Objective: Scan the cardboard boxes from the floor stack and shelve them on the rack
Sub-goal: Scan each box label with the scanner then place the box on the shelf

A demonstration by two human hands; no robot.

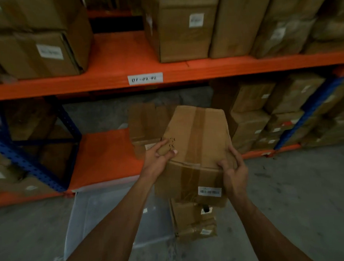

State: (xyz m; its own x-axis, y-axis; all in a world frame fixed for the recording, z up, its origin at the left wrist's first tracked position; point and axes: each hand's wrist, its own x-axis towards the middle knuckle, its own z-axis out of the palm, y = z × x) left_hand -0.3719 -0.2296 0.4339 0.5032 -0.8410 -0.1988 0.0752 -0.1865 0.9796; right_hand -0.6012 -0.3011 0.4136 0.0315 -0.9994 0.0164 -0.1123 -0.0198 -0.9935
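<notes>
Orange racking fills the far side of the head view: an upper shelf (125,54) loaded with cardboard cartons, a location label (145,78) on its front beam, and a lower shelf (104,158) that lies bare on its left part, with a taped carton (145,129) standing on it further right. Blue uprights (30,160) frame the bays, and grey concrete floor (298,194) runs along the near side.

At centre both hands carry a cardboard box (197,147), tilted with its taped top toward the camera and a barcode sticker (209,192) on its near face. The left hand (158,158) is clamped on the box's near left corner, thumb on top. The right hand (234,173) grips the near right corner, fingers wrapped over the edge. The box hangs in the air in front of the lower shelf, above a smaller floor box (193,221) that sits beside a sheet of clear plastic (104,214).

By my reading this is the shelving step; no scanner is clearly visible. Next the box likely needs carrying forward, levelling, then setting onto the bare orange surface or beside the taped carton.
</notes>
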